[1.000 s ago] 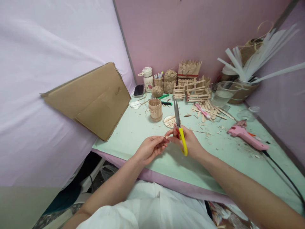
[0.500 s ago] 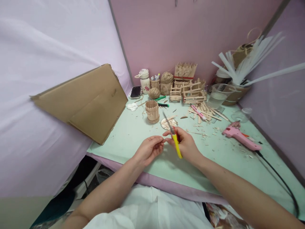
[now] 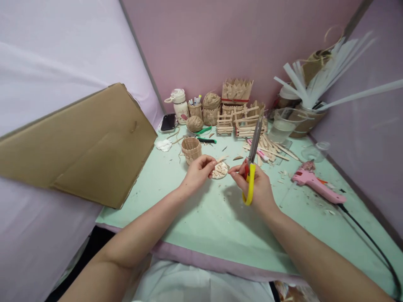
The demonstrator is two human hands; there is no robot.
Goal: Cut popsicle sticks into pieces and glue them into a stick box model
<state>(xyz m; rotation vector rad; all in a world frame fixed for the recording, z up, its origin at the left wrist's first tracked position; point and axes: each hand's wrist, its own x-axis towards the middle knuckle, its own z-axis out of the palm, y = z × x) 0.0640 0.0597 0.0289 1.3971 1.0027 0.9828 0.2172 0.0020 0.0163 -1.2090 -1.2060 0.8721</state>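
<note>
My right hand point(image 3: 256, 184) is wrapped around scissors point(image 3: 254, 147) with yellow and red handles, blades pointing up and away. Its thumb and forefinger reach toward a small round disc point(image 3: 219, 170) covered with light wood chips. At the disc's left edge, my left hand point(image 3: 200, 171) is closed in a pinch; whatever lies between its fingertips is too small to make out. Just behind that hand stands a small round cup made of wooden sticks point(image 3: 191, 149), its lower part partly hidden.
Craft sticks point(image 3: 273, 147) lie at the back right, near stick-built pieces point(image 3: 242, 121) and twine balls point(image 3: 194, 123). A pink glue gun point(image 3: 319, 184) with a black cord rests at right. Green-handled pliers point(image 3: 206, 139) lie behind the cup. A cardboard sheet point(image 3: 78, 147) leans at left.
Both hands have moved apart and forward, to either side of the disc. The scissors have swung more upright and to the right. The view has shifted slightly.
</note>
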